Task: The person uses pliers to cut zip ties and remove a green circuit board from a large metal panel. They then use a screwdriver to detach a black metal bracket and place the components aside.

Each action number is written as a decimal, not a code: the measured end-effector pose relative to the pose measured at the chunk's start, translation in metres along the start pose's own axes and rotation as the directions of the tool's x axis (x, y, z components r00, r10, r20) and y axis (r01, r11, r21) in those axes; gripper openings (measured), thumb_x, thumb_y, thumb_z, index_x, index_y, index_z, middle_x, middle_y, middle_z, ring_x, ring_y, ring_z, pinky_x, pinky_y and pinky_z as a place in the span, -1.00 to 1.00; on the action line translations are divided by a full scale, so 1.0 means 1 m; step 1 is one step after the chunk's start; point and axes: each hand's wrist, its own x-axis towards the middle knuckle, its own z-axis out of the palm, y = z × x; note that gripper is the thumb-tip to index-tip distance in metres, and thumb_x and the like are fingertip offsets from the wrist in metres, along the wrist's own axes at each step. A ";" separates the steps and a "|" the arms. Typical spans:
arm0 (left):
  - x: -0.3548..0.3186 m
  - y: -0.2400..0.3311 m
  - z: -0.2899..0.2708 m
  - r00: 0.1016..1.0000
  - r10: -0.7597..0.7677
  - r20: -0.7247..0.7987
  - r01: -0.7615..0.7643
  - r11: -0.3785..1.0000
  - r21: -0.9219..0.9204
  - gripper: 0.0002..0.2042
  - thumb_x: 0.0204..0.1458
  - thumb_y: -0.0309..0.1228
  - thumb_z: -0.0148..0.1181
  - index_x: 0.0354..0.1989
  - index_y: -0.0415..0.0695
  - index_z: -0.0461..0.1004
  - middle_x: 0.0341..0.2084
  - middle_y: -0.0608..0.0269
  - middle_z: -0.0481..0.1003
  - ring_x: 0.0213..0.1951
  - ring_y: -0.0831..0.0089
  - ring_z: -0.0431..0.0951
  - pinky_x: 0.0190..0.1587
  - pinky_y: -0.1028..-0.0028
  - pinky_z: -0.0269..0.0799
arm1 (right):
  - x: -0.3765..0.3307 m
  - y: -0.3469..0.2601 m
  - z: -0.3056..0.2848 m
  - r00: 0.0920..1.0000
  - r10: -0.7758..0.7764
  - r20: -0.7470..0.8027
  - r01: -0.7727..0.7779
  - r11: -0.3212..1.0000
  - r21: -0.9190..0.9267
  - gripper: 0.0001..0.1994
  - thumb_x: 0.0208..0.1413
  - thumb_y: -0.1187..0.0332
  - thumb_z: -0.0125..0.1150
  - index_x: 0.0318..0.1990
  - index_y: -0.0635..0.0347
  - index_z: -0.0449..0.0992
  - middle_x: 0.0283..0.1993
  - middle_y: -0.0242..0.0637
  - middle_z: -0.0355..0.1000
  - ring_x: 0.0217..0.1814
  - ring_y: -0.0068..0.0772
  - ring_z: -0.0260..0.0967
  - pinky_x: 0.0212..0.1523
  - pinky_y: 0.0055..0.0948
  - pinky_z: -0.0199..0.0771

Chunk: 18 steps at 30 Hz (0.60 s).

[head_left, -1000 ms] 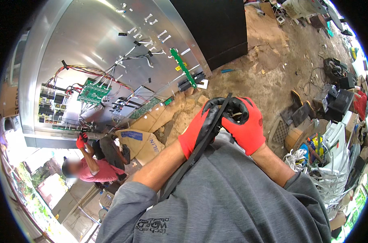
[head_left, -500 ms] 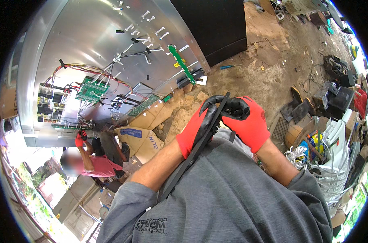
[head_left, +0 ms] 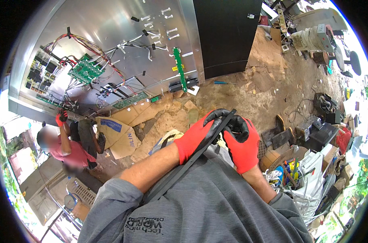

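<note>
A long, narrow black bar (head_left: 176, 175) runs slantwise from my lap up past my chest. My left hand (head_left: 197, 137), in a red glove with black-coated palm and fingers, is wrapped round its upper part. Close beside the upper end, my right hand (head_left: 244, 143) wears a matching glove, with its fingers curled in toward the bar. Whatever sits between those right fingertips is hidden. The bar's lower end rests along my grey shirt (head_left: 200, 202), near my left forearm.
At the upper left stands a large metal panel (head_left: 123, 24) with wires and green circuit boards (head_left: 87, 69). A co-worker in a pink shirt (head_left: 72, 153) reaches to its lower edge. Flattened cardboard (head_left: 117, 139) lies on the floor. Boots (head_left: 283, 137) and piled scrap (head_left: 313, 162) lie right.
The view has turned, so the panel and co-worker sit farther left. Both hands keep the bar near my chest, slightly lower in the picture. The right fingers stay curled beside its end.
</note>
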 end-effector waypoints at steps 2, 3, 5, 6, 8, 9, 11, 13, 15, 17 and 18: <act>-0.002 -0.003 -0.003 0.999 -0.031 0.012 0.031 0.999 0.020 -0.61 0.26 -0.16 -0.12 0.17 -0.08 0.29 -0.22 0.38 0.44 -0.35 0.67 0.36 -0.32 0.62 0.33 | 0.001 0.007 0.003 0.996 -0.093 0.011 0.094 0.993 -0.076 -0.70 -0.13 0.47 0.29 -0.16 0.25 0.52 -0.26 -0.16 0.43 -0.22 -0.29 0.43 -0.21 -0.40 0.44; -0.004 -0.004 -0.004 0.999 -0.051 0.020 0.050 0.998 0.032 -0.57 0.26 -0.11 -0.13 0.19 -0.10 0.26 -0.19 0.37 0.45 -0.32 0.69 0.38 -0.33 0.63 0.33 | 0.000 0.007 0.003 0.997 -0.078 0.012 0.079 0.993 -0.085 -0.70 -0.13 0.46 0.29 -0.16 0.24 0.52 -0.26 -0.16 0.43 -0.22 -0.27 0.43 -0.21 -0.38 0.44; -0.004 -0.001 -0.004 0.998 -0.063 0.001 0.063 0.998 0.031 -0.55 0.24 -0.07 -0.08 0.18 -0.10 0.27 -0.19 0.37 0.44 -0.34 0.70 0.37 -0.34 0.63 0.33 | -0.001 0.008 0.003 0.999 -0.044 0.012 0.045 0.994 -0.099 -0.70 -0.13 0.43 0.29 -0.15 0.23 0.52 -0.27 -0.15 0.43 -0.23 -0.23 0.43 -0.22 -0.35 0.43; -0.004 -0.003 -0.003 0.998 -0.058 -0.007 0.058 0.998 0.014 -0.54 0.23 -0.05 -0.07 0.17 -0.10 0.27 -0.22 0.37 0.44 -0.37 0.70 0.36 -0.37 0.63 0.32 | -0.001 0.011 0.004 0.996 -0.093 -0.008 0.091 0.988 -0.126 -0.70 -0.12 0.41 0.29 -0.16 0.22 0.52 -0.28 -0.16 0.43 -0.23 -0.22 0.44 -0.23 -0.34 0.43; -0.001 -0.012 -0.003 0.999 -0.026 -0.031 0.025 0.999 -0.033 -0.52 0.21 -0.01 -0.05 0.16 -0.09 0.27 -0.30 0.39 0.44 -0.44 0.71 0.34 -0.43 0.64 0.30 | 0.002 0.018 0.008 0.986 -0.164 0.008 0.161 0.962 -0.221 -0.69 -0.12 0.41 0.30 -0.15 0.21 0.52 -0.28 -0.16 0.43 -0.22 -0.22 0.43 -0.22 -0.34 0.42; 0.001 -0.017 -0.003 0.999 -0.001 -0.043 -0.002 0.998 -0.065 -0.51 0.20 0.01 -0.05 0.15 -0.08 0.27 -0.35 0.41 0.43 -0.49 0.71 0.32 -0.46 0.64 0.28 | 0.002 0.021 0.010 0.979 -0.201 0.018 0.199 0.942 -0.269 -0.69 -0.12 0.41 0.30 -0.15 0.21 0.52 -0.28 -0.15 0.43 -0.22 -0.21 0.43 -0.22 -0.34 0.42; -0.003 -0.017 -0.006 0.996 -0.078 -0.045 0.077 0.997 -0.029 -0.55 0.21 -0.06 -0.05 0.14 -0.09 0.29 -0.39 0.40 0.41 -0.52 0.71 0.32 -0.52 0.63 0.26 | -0.002 0.025 0.012 0.996 -0.076 0.040 0.080 0.991 -0.111 -0.68 -0.11 0.44 0.29 -0.12 0.18 0.52 -0.26 -0.16 0.43 -0.19 -0.20 0.43 -0.19 -0.31 0.43; -0.006 -0.006 -0.009 0.978 -0.200 -0.054 0.198 0.980 -0.027 -0.58 0.20 -0.10 -0.04 0.13 -0.10 0.30 -0.41 0.38 0.42 -0.52 0.71 0.34 -0.54 0.62 0.26 | 0.001 0.029 0.009 0.993 0.046 0.104 -0.049 0.998 0.026 -0.67 -0.11 0.46 0.28 -0.10 0.17 0.52 -0.24 -0.17 0.43 -0.18 -0.20 0.43 -0.18 -0.30 0.43; -0.009 -0.022 -0.018 0.949 0.315 -0.017 -0.274 0.849 0.451 -0.65 0.20 -0.18 -0.04 0.07 -0.10 0.35 -0.50 0.32 0.40 -0.60 0.56 0.37 -0.58 0.54 0.30 | 0.004 0.034 0.009 0.983 0.024 0.180 -0.053 0.986 0.160 -0.59 -0.06 0.56 0.22 0.03 0.25 0.47 -0.07 -0.26 0.43 -0.06 -0.49 0.41 -0.12 -0.49 0.43; -0.018 -0.028 -0.039 0.985 -0.173 0.002 0.172 0.978 -0.115 -0.64 0.17 -0.19 0.00 0.06 -0.12 0.34 -0.46 0.22 0.43 -0.54 0.45 0.44 -0.53 0.47 0.37 | 0.008 0.035 0.016 0.974 0.012 0.226 -0.114 0.889 0.444 -0.55 -0.06 0.58 0.23 0.07 0.27 0.43 0.01 -0.26 0.42 -0.01 -0.49 0.40 -0.09 -0.51 0.44; -0.016 -0.042 -0.052 0.959 -0.190 0.209 0.281 0.699 -0.658 -0.59 0.16 -0.11 -0.01 0.06 -0.13 0.34 -0.42 0.13 0.45 -0.50 0.34 0.48 -0.49 0.38 0.42 | 0.012 0.037 0.014 0.971 -0.026 0.237 -0.051 0.949 0.311 -0.53 -0.07 0.58 0.24 0.09 0.27 0.41 0.02 -0.27 0.43 0.00 -0.47 0.41 -0.07 -0.50 0.44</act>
